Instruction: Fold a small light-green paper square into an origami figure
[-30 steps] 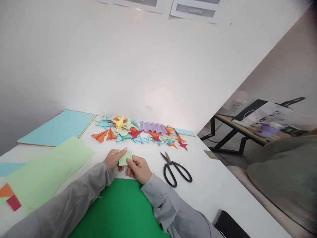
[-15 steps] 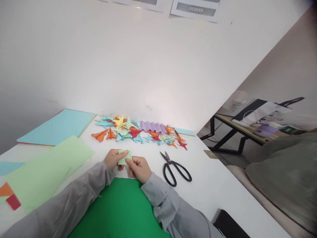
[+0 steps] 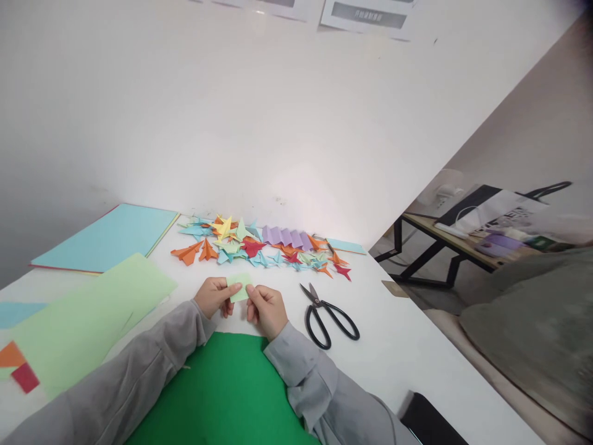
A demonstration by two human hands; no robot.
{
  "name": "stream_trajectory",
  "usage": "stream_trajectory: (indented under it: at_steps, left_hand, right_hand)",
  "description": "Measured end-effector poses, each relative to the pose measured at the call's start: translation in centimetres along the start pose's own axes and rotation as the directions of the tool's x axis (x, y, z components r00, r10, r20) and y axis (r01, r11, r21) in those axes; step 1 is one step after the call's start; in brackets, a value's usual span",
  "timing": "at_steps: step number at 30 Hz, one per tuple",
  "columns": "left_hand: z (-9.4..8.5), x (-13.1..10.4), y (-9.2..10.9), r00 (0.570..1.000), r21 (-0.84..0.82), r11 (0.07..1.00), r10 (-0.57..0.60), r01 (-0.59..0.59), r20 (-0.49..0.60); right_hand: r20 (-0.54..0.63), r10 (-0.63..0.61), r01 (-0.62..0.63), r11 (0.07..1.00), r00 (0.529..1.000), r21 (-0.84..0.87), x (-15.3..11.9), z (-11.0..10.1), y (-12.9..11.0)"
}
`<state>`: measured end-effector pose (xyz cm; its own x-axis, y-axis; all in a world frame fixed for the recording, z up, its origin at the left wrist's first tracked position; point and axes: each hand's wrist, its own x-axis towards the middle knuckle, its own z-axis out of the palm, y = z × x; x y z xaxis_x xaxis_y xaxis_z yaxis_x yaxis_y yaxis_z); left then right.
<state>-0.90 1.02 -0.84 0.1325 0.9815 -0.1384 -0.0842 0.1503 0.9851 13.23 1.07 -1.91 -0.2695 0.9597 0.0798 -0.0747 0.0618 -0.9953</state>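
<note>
A small pale green paper square (image 3: pixel 239 294) is held up between both hands, above the white table. My left hand (image 3: pixel 215 296) pinches its left side, thumb on the front face. The right edge is gripped by my right hand (image 3: pixel 267 308), between thumb and fingers. Just beyond the hands lies a spread of folded paper shapes in several colours, among them an orange one (image 3: pixel 186 253), a red one (image 3: pixel 252 248) and a purple pleated strip (image 3: pixel 286 238). Black-handled scissors (image 3: pixel 317 303) lie partly open to the right of my right hand.
Large green sheets (image 3: pixel 92 315) and a blue-topped paper stack (image 3: pixel 111 238) lie at left, with orange and red scraps (image 3: pixel 25 377). A black object (image 3: pixel 430 420) sits at the near right edge. Beyond is a side table (image 3: pixel 463 246) with a bag (image 3: pixel 491 207).
The green square has turned and risen slightly. My right hand has shifted a little right and up, its thumb now at the square's upper right edge.
</note>
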Motion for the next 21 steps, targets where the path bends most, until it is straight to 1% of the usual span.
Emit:
stream_trajectory:
  at_steps: [2,6,8,10,13,15,18,21]
  left_hand:
    - [-0.04,-0.01,-0.01,1.0,0.02,1.0,0.001,-0.002,0.014]
    - [-0.14,0.03,-0.28,1.0,0.019,1.0,0.01,-0.01,0.014]
    - [-0.2,0.08,-0.39,1.0,0.009,1.0,0.029,-0.029,-0.008]
    - [-0.22,0.11,-0.36,0.996,-0.01,0.997,0.075,-0.075,-0.045]
    - [-0.16,0.05,-0.08,0.989,-0.034,0.991,0.126,-0.129,-0.079]
    - [-0.07,-0.02,0.1,0.986,-0.014,0.989,0.143,-0.145,-0.086]
    - [-0.06,-0.05,0.14,0.984,0.031,0.988,0.153,-0.15,-0.092]
    - [-0.24,0.0,-0.02,0.993,0.034,0.993,0.116,-0.115,-0.036]
  right_hand:
    - [-0.027,-0.037,0.037,0.999,0.999,0.024,0.08,-0.02,-0.09]
    - [-0.032,-0.089,0.09,0.995,0.996,0.037,0.05,0.04,-0.3]
    - [-0.041,-0.094,0.095,0.995,0.995,0.028,0.05,0.06,-0.29]
    - [-0.051,-0.09,0.092,0.995,0.995,0.028,0.1,0.06,-0.22]
    - [-0.064,-0.073,0.077,0.994,0.995,0.071,0.24,0.0,-0.07]
    - [-0.069,-0.056,0.064,0.992,0.996,0.112,0.35,-0.08,-0.01]
    - [-0.031,-0.028,0.033,0.984,0.999,0.173,0.45,-0.17,0.03]
    - [0.03,-0.027,0.021,0.983,0.999,0.182,0.51,-0.17,0.14]
